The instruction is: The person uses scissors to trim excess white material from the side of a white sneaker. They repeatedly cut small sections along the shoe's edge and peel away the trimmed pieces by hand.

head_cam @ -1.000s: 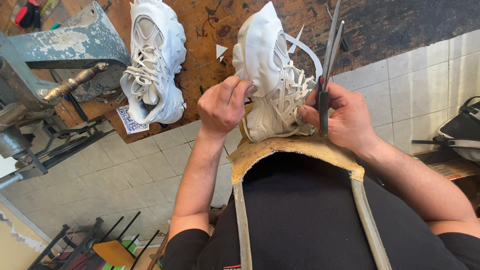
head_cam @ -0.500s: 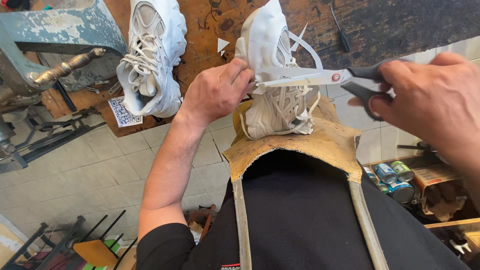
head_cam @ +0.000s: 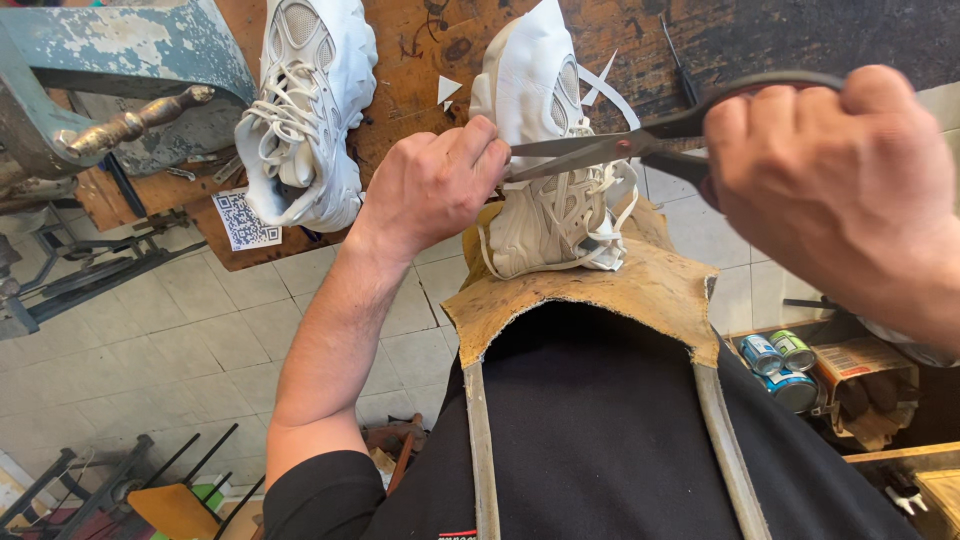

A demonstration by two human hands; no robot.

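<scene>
Head view: left hand (head_cam: 432, 185) grip pinches the white shoe (head_cam: 548, 150); right hand (head_cam: 835, 185) grip holds scissors (head_cam: 600, 150) against it.

The right hand (head_cam: 835, 190) hides the scissors' (head_cam: 620, 148) handles; its wrist leaves the frame's right edge. The left hand (head_cam: 432, 185) covers the blade tips and part of the shoe (head_cam: 545, 150). The top edge crops the second shoe (head_cam: 305, 110) and the tabletop (head_cam: 420, 60)
</scene>
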